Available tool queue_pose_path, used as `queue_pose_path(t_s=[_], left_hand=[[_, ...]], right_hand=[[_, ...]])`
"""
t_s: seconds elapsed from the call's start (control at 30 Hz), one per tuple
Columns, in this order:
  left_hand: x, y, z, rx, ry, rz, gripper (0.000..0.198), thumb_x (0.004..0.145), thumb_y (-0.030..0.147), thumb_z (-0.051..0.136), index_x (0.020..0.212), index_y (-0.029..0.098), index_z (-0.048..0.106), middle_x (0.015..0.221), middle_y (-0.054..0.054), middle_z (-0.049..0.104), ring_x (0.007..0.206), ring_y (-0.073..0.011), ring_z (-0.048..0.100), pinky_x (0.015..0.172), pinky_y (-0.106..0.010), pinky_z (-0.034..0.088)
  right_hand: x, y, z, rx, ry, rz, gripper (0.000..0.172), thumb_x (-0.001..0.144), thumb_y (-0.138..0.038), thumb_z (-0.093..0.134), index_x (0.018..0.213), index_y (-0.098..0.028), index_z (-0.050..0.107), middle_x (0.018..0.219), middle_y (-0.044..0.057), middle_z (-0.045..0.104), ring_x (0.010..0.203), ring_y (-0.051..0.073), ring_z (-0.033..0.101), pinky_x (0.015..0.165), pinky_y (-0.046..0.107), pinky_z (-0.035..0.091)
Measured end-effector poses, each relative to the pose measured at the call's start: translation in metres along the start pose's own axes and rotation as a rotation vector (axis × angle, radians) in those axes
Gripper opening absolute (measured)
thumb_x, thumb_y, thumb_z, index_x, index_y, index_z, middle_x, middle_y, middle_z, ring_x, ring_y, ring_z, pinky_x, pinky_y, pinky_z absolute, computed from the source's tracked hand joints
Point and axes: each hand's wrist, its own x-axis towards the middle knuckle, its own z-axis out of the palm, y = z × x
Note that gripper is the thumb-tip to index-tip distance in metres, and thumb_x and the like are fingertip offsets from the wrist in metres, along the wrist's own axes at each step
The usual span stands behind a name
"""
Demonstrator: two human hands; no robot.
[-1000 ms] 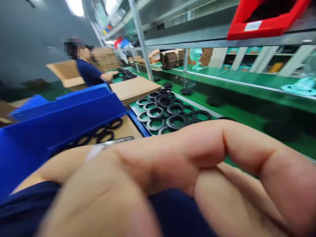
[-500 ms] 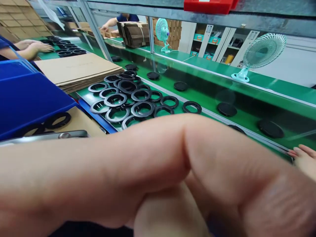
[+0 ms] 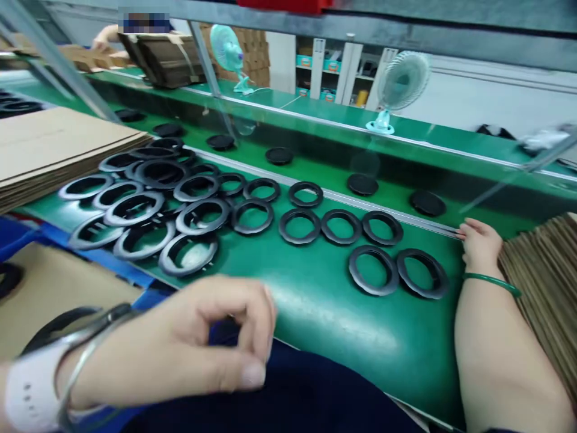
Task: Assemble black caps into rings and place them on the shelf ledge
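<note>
My left hand (image 3: 211, 343), wearing a white watch band and a silver bangle, hovers over my lap at the bench's front edge. Its fingers curl toward the thumb, and nothing shows in them. My right hand (image 3: 481, 243) rests at the far metal rail (image 3: 433, 225), a green bangle on its wrist. Its fingertips are pinched together there; what they grip, if anything, is too small to make out. Between the hands, black rings (image 3: 300, 226) lie on the green bench top (image 3: 306, 307). More rings (image 3: 135, 208) are crowded and partly piled at the left.
Black discs (image 3: 362, 184) line the green strip behind the rail. Cardboard sheets are stacked at left (image 3: 58, 141) and right (image 3: 545, 264). An open carton (image 3: 58, 276) with black rings sits lower left. Two fans (image 3: 401, 84) stand behind; another person works at the back.
The view has swung right. My left hand, which filled the foreground, has dropped lower left, revealing more rings. My right hand stays by the rail and shows more fully.
</note>
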Motion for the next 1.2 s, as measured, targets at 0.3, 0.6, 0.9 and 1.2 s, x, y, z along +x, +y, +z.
queue_pose_path(t_s=[0.3,0.6,0.9,1.2], left_hand=[[0.034,-0.056,0.052,0.273,-0.062,-0.09,0.025,0.094,0.032,0.06,0.118,0.029,0.067,0.122,-0.003,0.069,0.119,-0.0227,0.061,0.106,-0.038,0.05],[0.13,-0.115,0.088,0.825,0.155,-0.119,0.068,0.091,0.049,0.063,0.151,0.026,0.042,0.163,-0.01,0.034,0.154,-0.0366,0.015,0.122,-0.067,0.018],[0.177,-0.107,0.111,0.714,0.044,-0.151,0.059,0.101,0.057,0.039,0.151,0.027,0.041,0.162,-0.01,0.035,0.154,-0.0349,0.018,0.118,-0.075,0.01],[0.196,-0.091,0.112,0.456,-0.056,-0.013,0.06,0.1,0.059,0.04,0.151,0.027,0.039,0.162,-0.005,0.035,0.155,-0.0246,0.019,0.126,-0.058,0.011]], right_hand=[[0.008,0.009,0.002,0.01,-0.192,-0.138,0.042,0.083,-0.033,0.066,0.12,-0.012,0.066,0.119,0.019,0.067,0.099,0.023,0.065,0.091,0.04,0.052],[-0.037,-0.045,0.021,-0.067,-0.919,-0.482,0.043,0.077,-0.061,0.073,0.107,-0.032,0.078,0.148,0.0,0.052,0.142,0.032,0.039,0.123,0.046,0.026],[-0.03,-0.052,0.024,-0.14,-1.052,-0.493,0.044,0.074,-0.072,0.072,0.08,-0.03,0.082,0.144,0.002,0.055,0.151,0.035,0.022,0.127,0.051,0.008],[-0.002,-0.011,-0.002,0.119,-0.828,-0.285,0.048,0.077,-0.07,0.067,0.073,-0.023,0.077,0.132,0.007,0.065,0.129,0.036,0.054,0.117,0.051,0.036]])
